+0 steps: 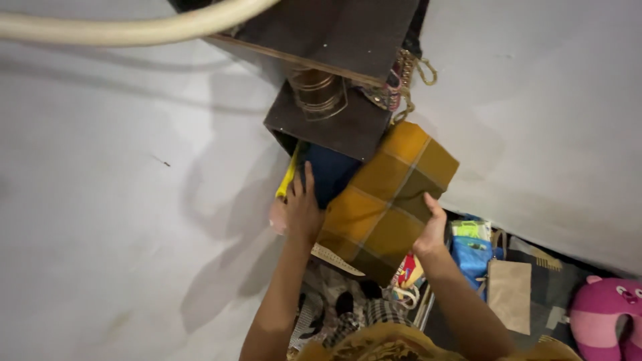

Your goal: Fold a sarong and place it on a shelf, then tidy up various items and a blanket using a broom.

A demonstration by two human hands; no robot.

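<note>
A folded cloth in mustard-yellow and olive checks is held up in the corner between two grey walls, just under a dark wooden shelf. My right hand grips its lower right edge. My left hand presses flat against the left side of the pile, on a dark blue cloth next to a thin yellow piece. The blue cloth sits partly under the shelf and behind the checked one.
A metal pot stands on the shelf, with a gold-fringed cloth hanging beside it. Below lie a brown paper bag, a blue bag, a pink plush pillow and patterned clothes. A pale curved pipe crosses the top.
</note>
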